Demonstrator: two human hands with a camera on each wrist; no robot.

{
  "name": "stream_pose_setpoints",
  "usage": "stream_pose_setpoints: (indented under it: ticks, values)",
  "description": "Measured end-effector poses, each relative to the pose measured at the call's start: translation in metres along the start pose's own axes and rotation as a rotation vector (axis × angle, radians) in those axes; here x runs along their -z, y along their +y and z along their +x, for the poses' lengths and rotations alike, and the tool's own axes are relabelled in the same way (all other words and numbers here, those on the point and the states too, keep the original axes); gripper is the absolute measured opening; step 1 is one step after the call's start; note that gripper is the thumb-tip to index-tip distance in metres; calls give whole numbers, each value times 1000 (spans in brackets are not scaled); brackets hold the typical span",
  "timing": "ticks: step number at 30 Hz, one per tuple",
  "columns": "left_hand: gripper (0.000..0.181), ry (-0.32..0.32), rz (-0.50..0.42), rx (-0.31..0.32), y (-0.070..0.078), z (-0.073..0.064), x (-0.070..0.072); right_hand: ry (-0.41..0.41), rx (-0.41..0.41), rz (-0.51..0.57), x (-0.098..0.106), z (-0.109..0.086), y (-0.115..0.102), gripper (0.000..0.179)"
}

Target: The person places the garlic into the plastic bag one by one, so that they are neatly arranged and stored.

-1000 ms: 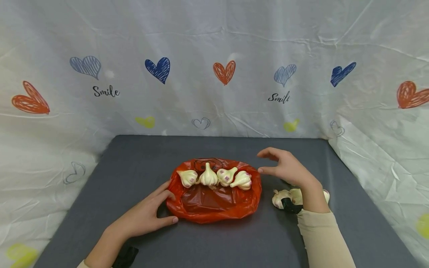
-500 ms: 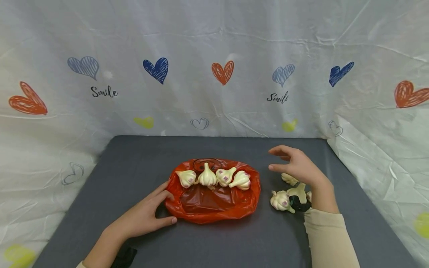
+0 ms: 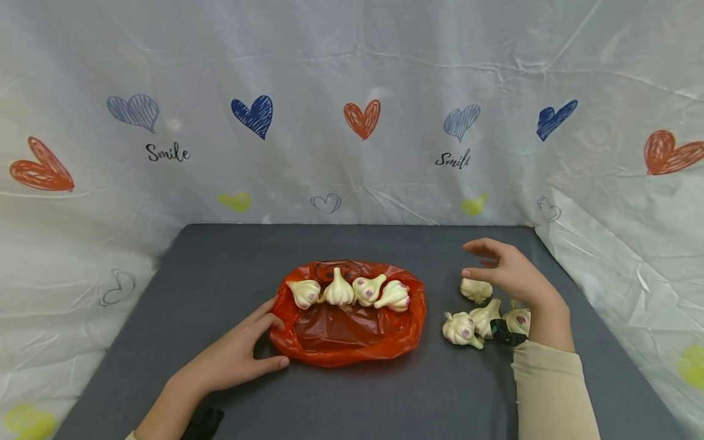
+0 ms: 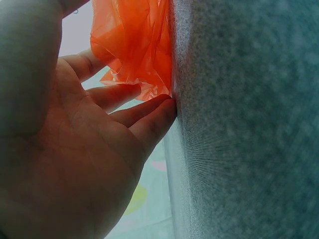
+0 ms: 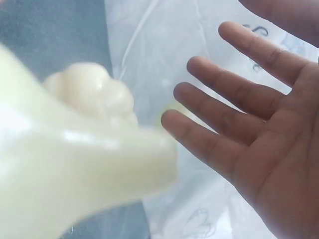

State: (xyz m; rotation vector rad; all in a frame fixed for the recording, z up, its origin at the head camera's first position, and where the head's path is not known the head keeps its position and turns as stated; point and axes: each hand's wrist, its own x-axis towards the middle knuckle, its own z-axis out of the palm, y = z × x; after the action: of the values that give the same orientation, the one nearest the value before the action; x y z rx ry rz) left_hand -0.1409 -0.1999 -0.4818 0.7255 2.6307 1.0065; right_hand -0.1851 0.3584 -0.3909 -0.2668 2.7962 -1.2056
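Note:
A red plastic bag [image 3: 357, 353] lies spread wide on the dark grey table, its rim rolled outward. Inside, several garlic bulbs [image 3: 339, 289] sit in a row along the far side. My left hand [image 3: 231, 356] rests at the bag's left edge with loosely bent fingers; in the left wrist view the fingertips touch the plastic. Over on the right, my right hand [image 3: 514, 272] hovers above a loose group of garlic bulbs [image 3: 461, 330], holding nothing. The right wrist view has a blurred garlic bulb [image 5: 89, 169] close up, apart from the spread fingers.
The table [image 3: 352, 403] ends at a white sheet [image 3: 352, 153] printed with hearts, which stands behind it and along both sides. A black wrist camera [image 3: 505, 333] on the right wrist partly covers the loose bulbs.
My right hand has moved right, away from the bag and over the loose bulbs, which show more fully. The left hand stays at the bag. The bulbs inside stay put.

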Motion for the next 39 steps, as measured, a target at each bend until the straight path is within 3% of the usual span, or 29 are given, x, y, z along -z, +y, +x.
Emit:
stream_pose_setpoints:
  ticks: [13, 27, 39]
  values:
    - [43, 2, 3, 3, -1, -1, -1, 11, -49, -9, 5, -4, 25, 72]
    - [44, -8, 9, 9, 4, -1, 2, -65, -89, -20, 2, 1, 46, 77]
    - [45, 0, 20, -1, 4, -2, 2, -107, -71, -8, -5, 4, 57, 73]
